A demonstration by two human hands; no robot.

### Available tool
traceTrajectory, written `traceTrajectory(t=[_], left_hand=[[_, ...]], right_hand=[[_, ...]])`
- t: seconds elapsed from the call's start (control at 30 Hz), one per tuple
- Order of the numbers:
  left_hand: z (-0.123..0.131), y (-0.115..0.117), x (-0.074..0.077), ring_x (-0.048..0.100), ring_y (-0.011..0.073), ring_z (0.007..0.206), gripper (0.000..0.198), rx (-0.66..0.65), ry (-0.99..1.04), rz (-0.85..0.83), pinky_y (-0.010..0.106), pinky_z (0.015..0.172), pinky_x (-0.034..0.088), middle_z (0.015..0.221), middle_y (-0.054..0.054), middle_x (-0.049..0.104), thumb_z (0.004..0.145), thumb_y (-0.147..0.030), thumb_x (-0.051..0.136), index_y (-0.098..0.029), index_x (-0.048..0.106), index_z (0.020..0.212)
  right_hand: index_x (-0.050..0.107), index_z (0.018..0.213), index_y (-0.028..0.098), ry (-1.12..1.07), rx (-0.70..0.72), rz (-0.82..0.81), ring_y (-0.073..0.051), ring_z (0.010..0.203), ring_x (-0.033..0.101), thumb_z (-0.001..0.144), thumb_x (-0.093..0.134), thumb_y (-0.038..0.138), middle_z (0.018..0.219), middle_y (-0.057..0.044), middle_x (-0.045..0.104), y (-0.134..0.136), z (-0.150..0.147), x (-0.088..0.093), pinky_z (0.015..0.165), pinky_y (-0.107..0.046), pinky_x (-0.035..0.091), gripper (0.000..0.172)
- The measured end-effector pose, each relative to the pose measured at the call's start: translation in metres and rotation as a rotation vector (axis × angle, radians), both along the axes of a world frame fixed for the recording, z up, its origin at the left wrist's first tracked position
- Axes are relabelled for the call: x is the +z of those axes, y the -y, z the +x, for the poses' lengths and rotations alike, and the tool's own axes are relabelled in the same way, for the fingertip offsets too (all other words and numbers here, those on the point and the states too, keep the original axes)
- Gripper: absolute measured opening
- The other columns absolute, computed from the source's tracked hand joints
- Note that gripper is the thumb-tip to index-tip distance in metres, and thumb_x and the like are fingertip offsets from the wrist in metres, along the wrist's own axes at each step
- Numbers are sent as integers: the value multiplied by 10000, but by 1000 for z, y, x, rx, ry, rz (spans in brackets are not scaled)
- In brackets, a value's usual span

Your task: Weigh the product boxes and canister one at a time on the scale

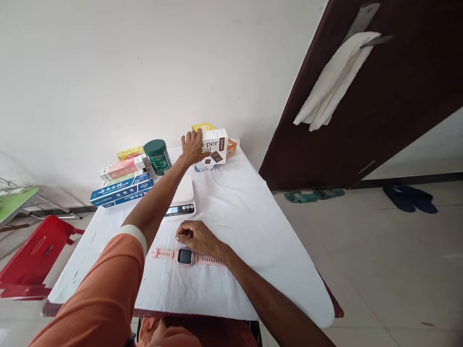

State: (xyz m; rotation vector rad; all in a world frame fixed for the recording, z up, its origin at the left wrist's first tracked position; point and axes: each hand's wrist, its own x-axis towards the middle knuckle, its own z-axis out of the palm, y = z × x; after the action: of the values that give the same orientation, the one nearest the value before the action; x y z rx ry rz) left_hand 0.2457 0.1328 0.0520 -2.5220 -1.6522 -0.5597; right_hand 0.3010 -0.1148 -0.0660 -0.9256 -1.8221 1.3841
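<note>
At the back of the table my left hand (193, 147) grips a white box (217, 144) with a chocolate picture, thumb on its front and fingers at its top left. A yellow box (203, 126), an orange box (231, 147) and a blue-and-white box (205, 168) show partly around it. My right hand (198, 237) rests with curled fingers on the cloth, with nothing visible in them. Just below it lies a pink-strapped smartwatch (185, 256), face up. The white digital scale (183, 195), its display lit, is partly hidden by my left forearm.
Left of the scale stand a green canister (157, 156), blue boxes (121, 191), a pink-and-white box (123, 167) and a yellow packet (130, 153). A white cloth (253, 217) covers the table. A red chair (32, 255) is at left, a dark door (325, 96) at right.
</note>
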Motion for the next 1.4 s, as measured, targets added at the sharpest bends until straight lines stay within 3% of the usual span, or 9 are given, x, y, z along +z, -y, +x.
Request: traceTrajectory(t=[0.17, 0.4, 0.63, 0.77, 0.97, 1.1, 1.27, 1.33, 1.4], left_hand=[[-5, 6, -2, 373, 537, 1421, 1246, -60, -3, 84, 689, 1190, 211, 1511, 282, 445, 615, -786, 815, -165, 329, 1580], [-11, -17, 9, 415, 581, 1334, 1114, -110, 78, 82, 748, 1075, 312, 1336, 267, 533, 426, -791, 906, -187, 562, 1297], [-5, -23, 22, 427, 589, 1309, 1045, -27, 23, 28, 741, 1059, 340, 1331, 300, 529, 407, -773, 922, -146, 599, 1178], [-13, -21, 24, 441, 559, 1319, 1017, -68, 46, 71, 721, 1054, 365, 1343, 257, 529, 390, -658, 990, -194, 579, 1196], [-26, -10, 25, 597, 394, 1139, 837, -227, 191, -17, 588, 967, 502, 1139, 132, 626, 576, -560, 948, -241, 535, 1230], [-53, 10, 50, 603, 345, 1118, 802, -294, 329, 56, 512, 899, 527, 1091, 103, 647, 600, -555, 937, -242, 540, 1222], [-110, 52, 95, 607, 272, 1007, 814, -281, 343, 59, 447, 796, 545, 992, 35, 644, 568, -624, 937, -264, 548, 1186], [-132, 69, 101, 604, 247, 973, 810, -261, 309, 36, 423, 766, 549, 950, 15, 632, 564, -644, 936, -274, 549, 1173], [-149, 83, 99, 612, 236, 948, 806, -241, 290, 13, 404, 734, 551, 928, 12, 628, 558, -642, 939, -269, 553, 1159]], right_hand=[[695, 772, 170, -8, 8, 9, -121, 681, 549, 829, 692, 173, 752, 15, 662, -1, -1, 3, 657, -248, 420, 57], [698, 791, 172, 3, 3, 6, -124, 694, 551, 854, 678, 194, 766, 12, 664, -1, 0, 4, 670, -251, 427, 70], [692, 786, 171, 7, 10, 10, -120, 693, 564, 856, 679, 182, 768, 14, 663, -1, 0, 6, 658, -240, 431, 72], [686, 772, 166, 9, 26, 12, -117, 682, 568, 853, 678, 167, 753, 17, 661, -3, 0, 6, 662, -238, 438, 82], [696, 774, 167, -1, 18, 18, -122, 681, 573, 860, 685, 196, 759, 11, 677, -4, -1, 4, 672, -245, 444, 91], [699, 771, 172, 1, -9, 46, -127, 685, 571, 850, 682, 189, 761, 6, 682, -4, -2, 2, 668, -249, 438, 82], [706, 776, 178, -7, -7, 28, -130, 676, 562, 847, 659, 193, 751, 10, 678, -2, -1, 2, 661, -255, 436, 86], [707, 774, 177, 0, -9, 40, -132, 674, 557, 851, 650, 205, 740, 10, 668, -2, -1, 2, 657, -260, 428, 101], [708, 773, 178, 13, -17, 56, -134, 674, 549, 856, 644, 219, 736, 9, 663, -2, 0, 2, 651, -264, 418, 112]])
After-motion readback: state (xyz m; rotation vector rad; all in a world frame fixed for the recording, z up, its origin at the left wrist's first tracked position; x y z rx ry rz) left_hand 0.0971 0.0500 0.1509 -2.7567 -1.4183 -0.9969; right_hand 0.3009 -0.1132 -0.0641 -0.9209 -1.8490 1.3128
